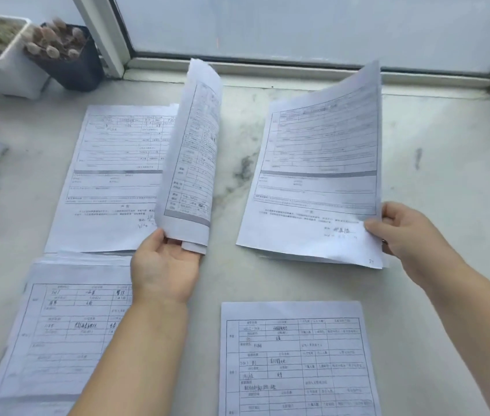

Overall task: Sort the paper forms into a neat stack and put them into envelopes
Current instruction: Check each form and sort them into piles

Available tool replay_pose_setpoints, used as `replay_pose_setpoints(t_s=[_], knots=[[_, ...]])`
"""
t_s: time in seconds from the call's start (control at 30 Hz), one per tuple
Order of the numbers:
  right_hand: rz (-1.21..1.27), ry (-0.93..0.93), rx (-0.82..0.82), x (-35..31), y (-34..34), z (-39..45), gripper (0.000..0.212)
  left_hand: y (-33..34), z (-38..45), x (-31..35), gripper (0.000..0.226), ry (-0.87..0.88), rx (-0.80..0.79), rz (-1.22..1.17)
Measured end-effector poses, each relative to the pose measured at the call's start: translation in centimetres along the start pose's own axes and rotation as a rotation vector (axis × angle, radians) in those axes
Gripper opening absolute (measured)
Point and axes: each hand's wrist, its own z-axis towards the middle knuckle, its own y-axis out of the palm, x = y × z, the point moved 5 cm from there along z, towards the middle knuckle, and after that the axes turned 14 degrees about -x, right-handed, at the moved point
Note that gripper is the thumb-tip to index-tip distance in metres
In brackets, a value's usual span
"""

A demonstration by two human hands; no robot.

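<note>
Head view, with the window frame [267, 66] along the far edge as landmark: sorting well under way, nothing enveloped yet. Four groups of forms laid out on the marble tabletop [448, 175]. Far left pile [108, 181] lying flat a little short of the frame; near left pile [63, 334] further from it, fanned at its upper edge and not squared. Far right pile [306, 211] at about the same remove from the frame as the far left one, its top sheet [327, 139] lifted and curling up towards the glass. Near right form [294, 358] furthest back from the frame, flat, maybe a single sheet, maybe a thin stack; hard to say. Left hand [165, 265] between the two far piles, fingers curled round the bottom edge of a small held sheaf [192, 154] standing almost on end and bowed. Right hand [409, 232] at the corner of the far right pile away from the frame, thumb and fingers pinching the raised top sheet. Judged from this layout: categories apparently set up, distribution ongoing, squaring into one neat stack and all enveloping left to do. No envelope anywhere in sight. Printed and handwritten text too blurred to read, so sorting criterion unknowable. Near piles cut off by the bottom edge; pile thicknesses unclear. Plant pots [66, 58] by the frame's left end, partly cropped.
</note>
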Motion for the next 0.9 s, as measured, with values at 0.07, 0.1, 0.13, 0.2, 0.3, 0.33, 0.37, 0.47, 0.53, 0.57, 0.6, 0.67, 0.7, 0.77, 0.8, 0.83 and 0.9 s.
replay_pose_setpoints(t_s=[0.07,0.1,0.13,0.2,0.3,0.33,0.37,0.47,0.53,0.57,0.6,0.67,0.7,0.77,0.8,0.83,0.9], knots=[[-0.05,0.024,-0.05,0.1,1.9,1.2,0.013,-0.2,0.1,0.2,0.035,-0.013,-0.016,0.02],[-0.083,0.028,-0.068,-0.1,2.9,1.9,0.01,-0.1,0.1,0.3,0.034,-0.011,-0.023,0.041],[-0.118,0.03,-0.072,-0.2,3.7,2.6,0.007,-0.2,0.3,0.4,0.032,-0.014,-0.037,0.071],[-0.178,0.032,-0.057,-0.8,4.9,3.9,0.008,0.1,0.3,0.5,0.028,-0.036,-0.092,0.155],[-0.205,0.047,-0.047,-1.0,5.5,5.3,0.008,1.4,0.0,0.3,0.02,-0.051,-0.174,0.497],[-0.213,0.062,-0.038,-1.0,5.3,5.5,0.009,2.0,-0.2,0.3,0.019,-0.049,-0.197,0.664],[-0.219,0.071,-0.018,-0.9,4.8,5.6,0.011,2.6,-0.5,0.3,0.02,-0.048,-0.22,0.795],[-0.261,0.061,0.049,-1.4,3.6,5.0,0.013,3.9,-0.9,1.0,0.013,-0.034,-0.241,0.918],[-0.311,0.037,0.062,-2.0,3.5,4.4,0.013,4.8,-0.9,1.6,0.004,-0.019,-0.265,0.955],[-0.323,0.026,0.055,-2.4,4.0,4.1,0.015,5.0,-0.8,1.8,0.004,-0.023,-0.274,0.963],[-0.323,0.016,0.039,-2.7,4.7,4.0,0.017,5.1,-0.7,1.6,0.007,-0.034,-0.283,0.968],[-0.282,0.009,-0.01,-3.0,6.5,4.0,0.014,5.2,-0.4,1.0,0.009,-0.056,-0.295,1.095],[-0.244,0.014,-0.033,-3.0,7.5,4.2,0.011,5.1,-0.2,0.6,0.008,-0.056,-0.306,1.232],[-0.19,0.039,-0.055,-2.5,8.8,4.7,0.011,4.3,0.4,-0.6,0.007,-0.07,-0.348,1.537],[-0.183,0.057,-0.05,-2.2,9.1,4.9,0.012,3.7,0.5,-1.2,0.005,-0.08,-0.372,1.679],[-0.187,0.072,-0.042,-2.0,9.3,5.1,0.013,3.0,0.7,-1.8,0.006,-0.072,-0.405,1.823],[-0.187,0.088,-0.03,-1.8,9.3,5.1,0.015,2.1,0.8,-3.0,0.013,-0.015,-0.533,2.07]])
